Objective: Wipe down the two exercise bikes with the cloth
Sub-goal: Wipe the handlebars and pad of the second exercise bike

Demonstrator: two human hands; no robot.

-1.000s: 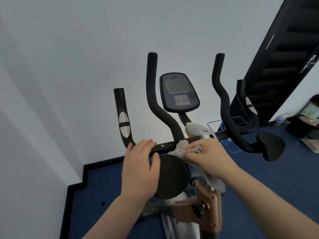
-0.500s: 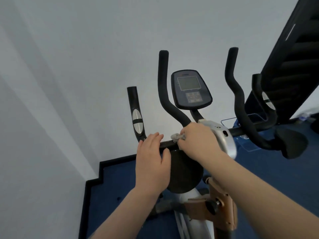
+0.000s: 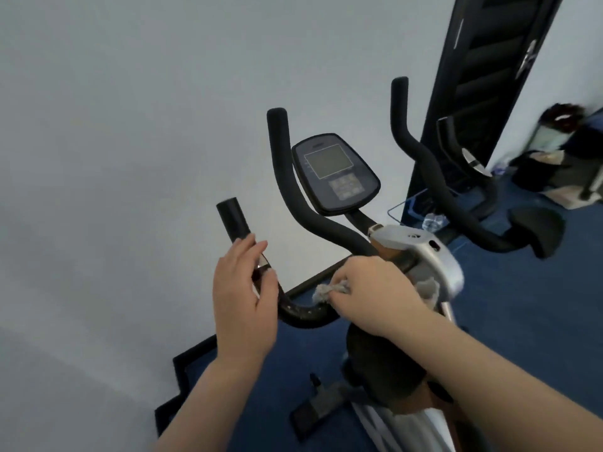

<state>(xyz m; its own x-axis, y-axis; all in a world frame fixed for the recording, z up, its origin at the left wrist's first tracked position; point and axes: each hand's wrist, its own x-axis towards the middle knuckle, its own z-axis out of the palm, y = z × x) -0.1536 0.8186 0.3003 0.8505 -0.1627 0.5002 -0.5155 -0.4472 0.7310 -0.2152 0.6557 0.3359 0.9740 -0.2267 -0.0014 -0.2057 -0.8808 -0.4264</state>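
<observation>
Your right hand [image 3: 368, 295], just right of the frame's centre, has its fingers curled tight around a grey cloth [image 3: 328, 291], bunched so that a tuft pokes out to the left of your knuckles and a second scrap shows past the back of your hand. The cloth sits against the black handlebar [image 3: 303, 316] at the bend where the bar curves down and across. Your left hand [image 3: 243, 298], left of centre, wraps that same bar: the fingers lie over the side grip with the thumb round the near side, holding it. Above your fingers the short side grip [image 3: 232, 220] sticks up, bare.

Further out, two long padded grips rise toward the top of the frame, and between them stands the console [image 3: 336, 174], its grey screen facing you. Below the console, a silver housing [image 3: 434, 256] sits right beside your right hand. The exercise bike [image 3: 385, 370] stands on blue carpet [image 3: 522, 305] in the lower half of the frame. At the upper right a tall black panel [image 3: 483, 76] leans against the white wall [image 3: 130, 125], with blurred clutter at the right edge.
</observation>
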